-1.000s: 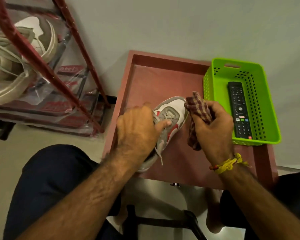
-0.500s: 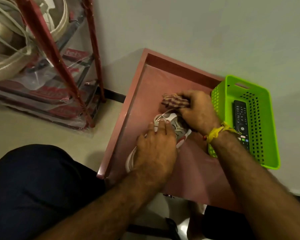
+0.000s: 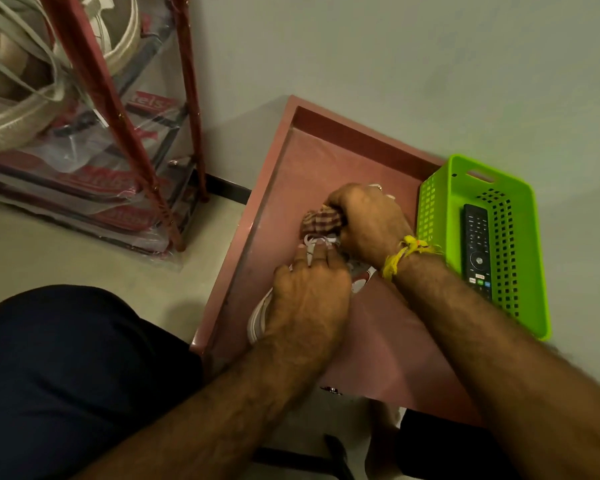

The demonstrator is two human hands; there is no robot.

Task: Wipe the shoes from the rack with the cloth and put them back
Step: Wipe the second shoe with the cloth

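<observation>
And here's the shoe rack [image 3: 142, 174] with its red posts, well off to the left of the left hand [image 3: 307, 299], pale shoes [image 3: 18, 109] piled on its upper shelf behind clear plastic. Under both hands lies the reddish-brown surface [image 3: 312, 171] with a raised rim. To the right of the right hand [image 3: 368, 223], just beside the wrist, sits the bright green basket [image 3: 530, 258], a black remote [image 3: 477, 254] lying flat inside it.

Now the shoe [image 3: 257, 317]: a white and grey sneaker with red patches, flat on the surface directly beneath the left hand, heel end poking out on that hand's left side, a red patch showing between the two wrists. The left hand is clamped down over it, fingers curled over the laces. The right hand is bunched into a fist around the checked cloth [image 3: 321, 220], which bulges out on its left side, right above the left fingertips. The cloth looks pressed onto the toe end, though the hands cover the contact. A yellow thread [image 3: 404, 254] circles the right wrist.
</observation>
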